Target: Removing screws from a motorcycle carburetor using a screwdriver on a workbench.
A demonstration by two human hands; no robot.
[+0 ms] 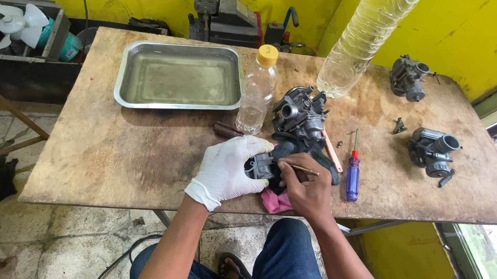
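Observation:
My left hand (227, 171), in a white glove, grips a small grey metal carburetor part (262, 166) at the near edge of the wooden table (114, 153). My bare right hand (306, 187) holds a thin brass-coloured tool (302, 168) whose tip touches that part. Both hands rest over a dark cloth and a pink rag (274, 200). Just behind them sits a grey carburetor body (298, 114).
A steel tray (177, 76) with liquid stands at the back left. A small yellow-capped bottle (257, 89) and a large clear bottle (374, 18) stand mid-table. A blue-handled screwdriver (353, 173) lies right of my hands. Two more carburetors (409, 77) (433, 149) lie at right.

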